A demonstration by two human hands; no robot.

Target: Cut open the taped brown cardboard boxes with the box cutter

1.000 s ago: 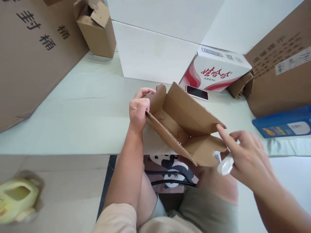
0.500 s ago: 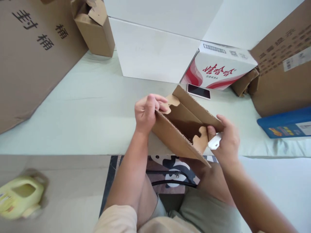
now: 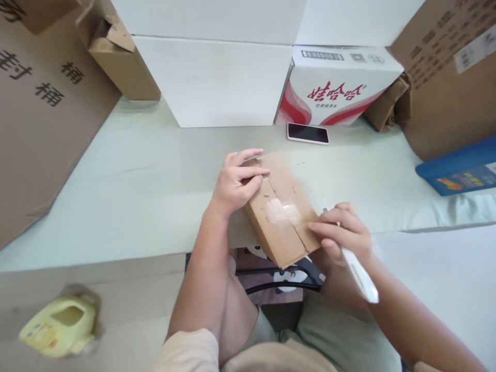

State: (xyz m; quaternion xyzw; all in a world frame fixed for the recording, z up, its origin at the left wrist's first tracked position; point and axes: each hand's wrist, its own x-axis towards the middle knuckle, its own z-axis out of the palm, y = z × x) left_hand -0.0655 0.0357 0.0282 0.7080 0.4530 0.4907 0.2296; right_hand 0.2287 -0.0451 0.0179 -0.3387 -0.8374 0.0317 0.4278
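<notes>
A small brown cardboard box [image 3: 279, 227] lies at the table's front edge, its taped, seamed face up and its near corner over the edge. Clear tape [image 3: 282, 211] crosses the seam. My left hand [image 3: 238, 181] grips the far left end of the box, thumb and fingers on top. In my right hand [image 3: 346, 232] is a white utility knife [image 3: 360, 274], its handle pointing toward me and a bit of metal showing beyond the fingers. The fingertips of that hand touch the box's right end. The inside of the box is hidden.
A phone [image 3: 308, 133] lies beyond the box, before a red-and-white carton [image 3: 333, 93]. White boxes [image 3: 220, 82] stand behind. Large brown cartons [image 3: 39, 134] flank the table, with a blue package [image 3: 461, 168] at right. A yellow jug [image 3: 58, 325] is on the floor.
The box has been turned over: its open, flapped side faced up before, and now its taped face does. The knife handle has swung out toward me in my right hand.
</notes>
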